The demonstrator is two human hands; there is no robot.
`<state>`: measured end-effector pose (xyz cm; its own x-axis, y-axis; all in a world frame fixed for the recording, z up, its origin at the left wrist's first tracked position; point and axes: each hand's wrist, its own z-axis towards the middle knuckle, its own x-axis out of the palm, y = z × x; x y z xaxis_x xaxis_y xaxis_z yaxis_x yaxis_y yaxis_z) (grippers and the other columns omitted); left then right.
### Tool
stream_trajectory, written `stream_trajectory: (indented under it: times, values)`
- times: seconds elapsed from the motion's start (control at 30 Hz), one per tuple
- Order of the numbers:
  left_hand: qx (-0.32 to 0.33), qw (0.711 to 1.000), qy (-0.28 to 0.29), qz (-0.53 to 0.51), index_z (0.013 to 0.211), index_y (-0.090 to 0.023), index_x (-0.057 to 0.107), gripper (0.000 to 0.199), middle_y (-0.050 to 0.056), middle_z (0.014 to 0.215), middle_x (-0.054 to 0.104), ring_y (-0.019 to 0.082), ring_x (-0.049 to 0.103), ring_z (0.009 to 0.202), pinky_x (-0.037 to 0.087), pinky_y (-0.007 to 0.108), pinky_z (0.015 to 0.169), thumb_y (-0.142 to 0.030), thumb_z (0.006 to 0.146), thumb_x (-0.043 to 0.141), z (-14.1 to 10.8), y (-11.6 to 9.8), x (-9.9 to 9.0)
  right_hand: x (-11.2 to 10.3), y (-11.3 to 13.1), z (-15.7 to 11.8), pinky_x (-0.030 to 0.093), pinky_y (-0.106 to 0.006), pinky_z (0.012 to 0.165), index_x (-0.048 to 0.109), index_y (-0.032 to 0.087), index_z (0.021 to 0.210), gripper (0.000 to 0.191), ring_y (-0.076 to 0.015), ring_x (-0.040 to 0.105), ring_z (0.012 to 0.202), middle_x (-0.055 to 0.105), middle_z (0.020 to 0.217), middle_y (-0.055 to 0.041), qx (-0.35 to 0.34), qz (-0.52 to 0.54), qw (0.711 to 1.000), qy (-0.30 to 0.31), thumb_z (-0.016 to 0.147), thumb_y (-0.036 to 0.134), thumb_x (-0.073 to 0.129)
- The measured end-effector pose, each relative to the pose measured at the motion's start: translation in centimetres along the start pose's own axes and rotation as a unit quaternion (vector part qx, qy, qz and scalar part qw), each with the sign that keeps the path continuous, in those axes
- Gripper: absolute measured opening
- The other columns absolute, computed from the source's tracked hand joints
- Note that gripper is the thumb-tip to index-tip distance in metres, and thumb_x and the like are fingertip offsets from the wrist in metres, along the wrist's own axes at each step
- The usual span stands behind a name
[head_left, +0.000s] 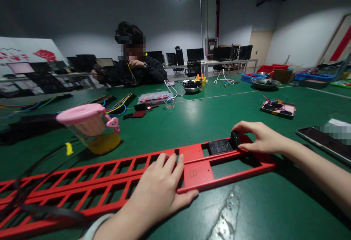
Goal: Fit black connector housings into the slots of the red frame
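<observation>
Clearly, a B (pixel 193 174) on red frame (pixel 204 173).

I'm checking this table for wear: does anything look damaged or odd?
Yes: on the green tabletop, just in front of the red frame, a pale patch breaks the smooth surface. It looks like scuffing or peeling; I can't tell which.
</observation>
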<state>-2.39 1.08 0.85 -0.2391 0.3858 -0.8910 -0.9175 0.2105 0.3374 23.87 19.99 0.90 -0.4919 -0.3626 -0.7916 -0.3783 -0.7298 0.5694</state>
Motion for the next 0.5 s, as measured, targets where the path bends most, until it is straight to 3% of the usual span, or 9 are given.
stream_trajectory:
  times: [0.5]
  values:
    - [0.002,1.000,-0.008,-0.005,0.109,-0.006,0.057,0.063,0.018,0.099,0.057,0.030,0.049,0.088,0.047,0.043,0.073,-0.057,0.073,0.052,0.14,-0.09,-0.27,0.30,0.52,0.16,0.045,-0.031,0.077,0.057,0.016,0.104,0.037,-0.0198,0.055,0.087,0.059,0.099,-0.0079,-0.053,-0.058,0.997,0.027,0.069,0.028,0.063]
